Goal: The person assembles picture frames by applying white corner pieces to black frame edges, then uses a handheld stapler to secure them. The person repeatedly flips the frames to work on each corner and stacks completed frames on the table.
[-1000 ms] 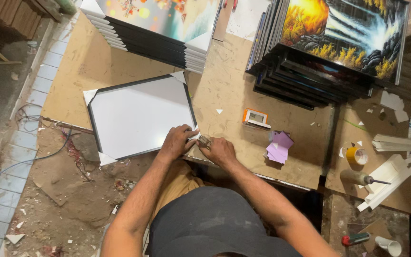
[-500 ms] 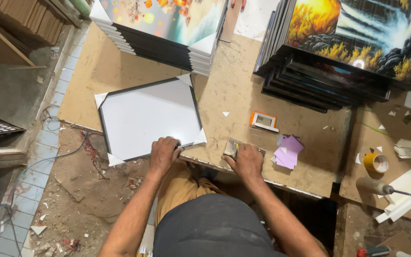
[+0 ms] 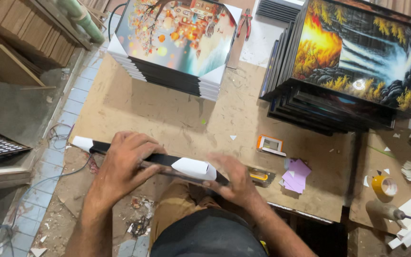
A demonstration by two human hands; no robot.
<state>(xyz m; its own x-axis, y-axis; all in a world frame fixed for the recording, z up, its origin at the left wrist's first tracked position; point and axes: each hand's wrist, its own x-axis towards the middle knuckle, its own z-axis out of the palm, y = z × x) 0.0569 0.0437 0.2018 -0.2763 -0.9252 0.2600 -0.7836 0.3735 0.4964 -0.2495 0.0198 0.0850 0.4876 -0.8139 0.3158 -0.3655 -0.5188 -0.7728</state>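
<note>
Two hands held one black picture frame [image 3: 167,161], tipped up on edge at the near rim of the plywood worktable [image 3: 167,114], so only its thin side showed. Its long axis ran from about ten o'clock to four o'clock, with white cardboard corner guards at both ends. The left hand [image 3: 124,164] was clamped over the frame's middle, fingers curled across the top edge. The right hand [image 3: 234,183], blurred, cupped the frame's four o'clock end just past the white corner guard [image 3: 193,168]; how tightly it closed I could not tell. At two o'clock from the right hand lay a yellow utility knife [image 3: 259,177], purple paper squares [image 3: 296,175] and a small orange-rimmed box [image 3: 270,144]. Stacks of framed prints stood at twelve o'clock [image 3: 177,43] and one o'clock [image 3: 353,62], well apart from the hands.
</note>
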